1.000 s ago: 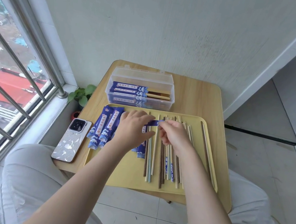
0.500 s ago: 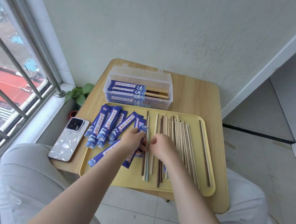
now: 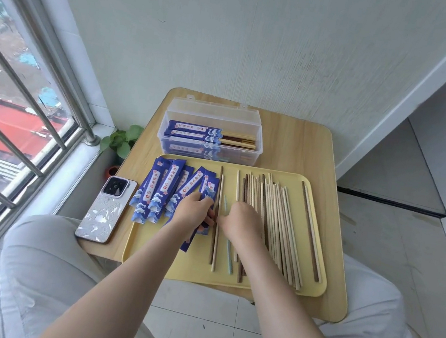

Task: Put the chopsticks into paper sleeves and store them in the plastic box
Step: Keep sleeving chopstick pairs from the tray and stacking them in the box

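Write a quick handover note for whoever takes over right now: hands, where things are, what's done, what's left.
Left hand: fingers curled on a blue sleeve on the tray.
Right hand: curled, knuckles up, over the loose chopsticks; what its grip holds is hidden.
Box: open behind the tray, several sleeved pairs inside.
Done: those pairs.
Left: many bare chopsticks on the tray, and the empty sleeves fanned at its left, to fill and box.

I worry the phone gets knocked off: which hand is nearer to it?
Left. The left hand rests on the blue paper sleeves, just right of the white patterned phone; the right hand lies farther right, over the chopsticks.
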